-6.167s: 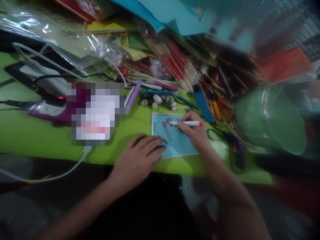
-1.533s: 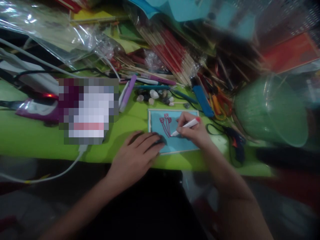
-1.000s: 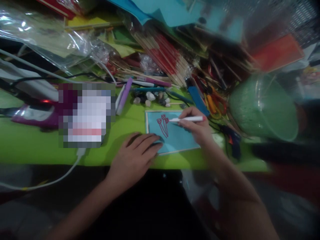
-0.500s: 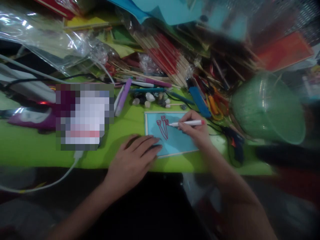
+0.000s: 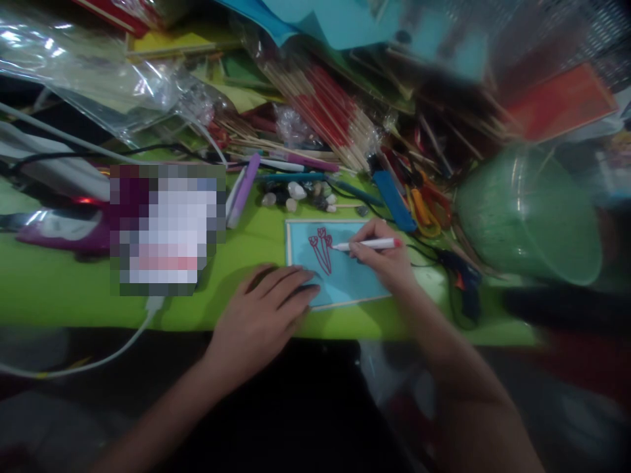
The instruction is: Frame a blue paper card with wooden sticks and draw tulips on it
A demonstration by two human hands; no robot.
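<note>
Head view, read left to right. On the green worktop (image 5: 59, 289), a purple device (image 5: 64, 230) lay at the far left. A white cable (image 5: 123, 345) trailed from that side over the near edge.

My left hand (image 5: 261, 318) lay palm down, its grip wide and holding nothing. The fingertips pressed on the near left corner of the blue card (image 5: 345, 282). The card lay flat near the front edge of the worktop, between my two hands. Behind it lay a purple marker (image 5: 242, 190), a cluster of pebbles (image 5: 300, 194) and, further back, a bundle of sticks (image 5: 330, 118).

Three red flowers (image 5: 320, 249) on long stems stood drawn in the left part of the card; its right and lower parts were bare blue. I judged the drawing begun but well short of filling the sheet.

The tip of the white pen (image 5: 367, 244) met the card just beside the rightmost flower. My right hand (image 5: 387, 259) rested on the card's right side, its grip narrow and closed on the pen's barrel.

Right of the card lay what appeared to be a glue gun (image 5: 466, 286), though blur left this uncertain. A green bucket (image 5: 530, 220) lay tipped at the far right.
</note>
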